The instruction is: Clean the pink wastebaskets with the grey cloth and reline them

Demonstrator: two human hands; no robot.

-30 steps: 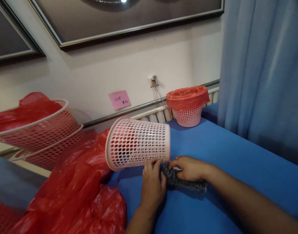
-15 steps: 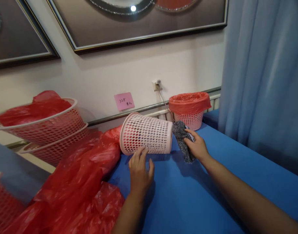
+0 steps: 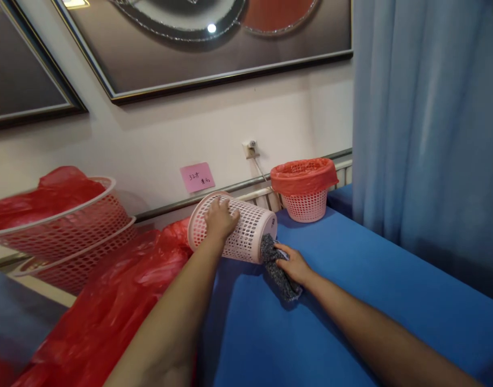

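Note:
A pale pink perforated wastebasket point(image 3: 247, 228) lies on its side on the blue surface, its base turned to the right. Bent over the upper side of this basket, near the rim, my left hand point(image 3: 222, 217) grips it with its thumb apart from the fingers. My right hand point(image 3: 292, 264) is closed on a dark grey fuzzy cloth point(image 3: 281, 275), which touches the lower edge of the basket's base. Crumpled red plastic bags point(image 3: 129, 285) lie to the left, by the basket's mouth.
A second wastebasket point(image 3: 306, 207), lined with a red bag, stands upright behind. Stacked pink baskets point(image 3: 105, 207) with red plastic are at left. A blue curtain point(image 3: 411, 134) hangs on the right. A pink note point(image 3: 197, 178) and a socket point(image 3: 250, 149) are on the wall.
My left hand has moved up from in front of the wastebasket onto its side. The basket has turned, showing its base. My right hand has brought the cloth lower, against the base.

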